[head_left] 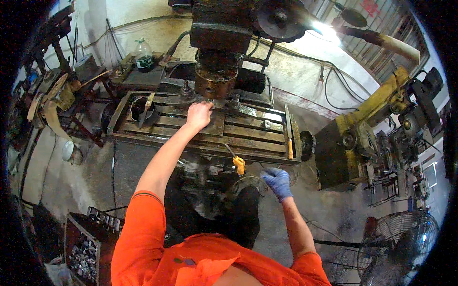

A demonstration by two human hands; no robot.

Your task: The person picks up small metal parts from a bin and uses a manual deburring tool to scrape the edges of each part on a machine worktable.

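Note:
My bare left hand [200, 115] reaches over the slotted machine table [174, 125], just below the dark round spindle head [217, 78] of a milling machine. Its fingers are closed at a small metal part [211, 103], too small and hidden to name. Low on the right, my right hand [277, 182] in a blue glove is closed in front of the table's front edge; whatever it grips, if anything, is hidden. A yellow-handled tool with a thin metal nozzle [239, 165] hangs or rests at the table front, between my arms.
A dark pot with a brush [142, 108] stands at the table's left end. A file with a wooden handle [290, 148] lies along its right end. A box of metal pieces [83, 257] is at lower left, a large fan [398, 248] at lower right, a yellow-green machine [341, 148] beyond.

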